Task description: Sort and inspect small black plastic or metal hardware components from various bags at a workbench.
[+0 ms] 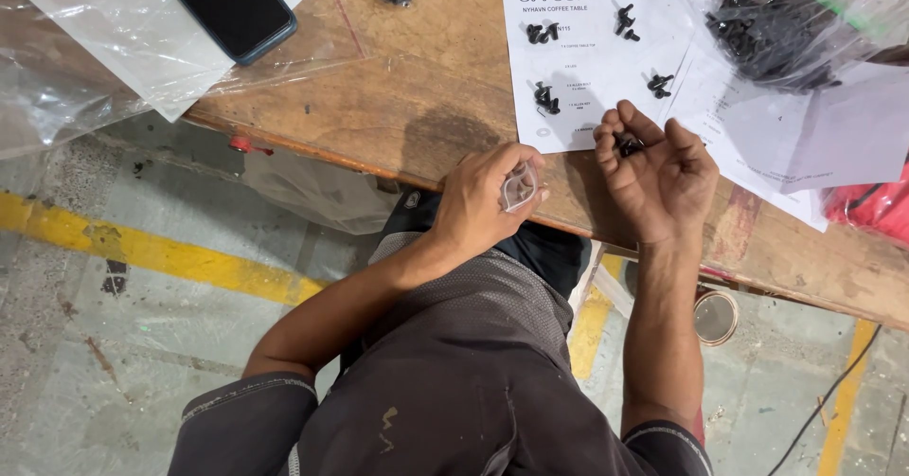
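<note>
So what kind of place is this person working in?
Probably a workshop or packing area for furniture hardware: a worn wooden table, groups of black screws on a printed parts sheet, a plastic bag of more screws, and a concrete floor with yellow lines.

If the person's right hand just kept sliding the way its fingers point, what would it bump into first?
Probably the small pile of black screws on the white sheet, just beyond the right hand; how high the hand sits above the table is unclear.

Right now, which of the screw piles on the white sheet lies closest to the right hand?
The lower-right pile, just above the right hand fingertips; the other three piles lie farther up or left on the white sheet.
</note>
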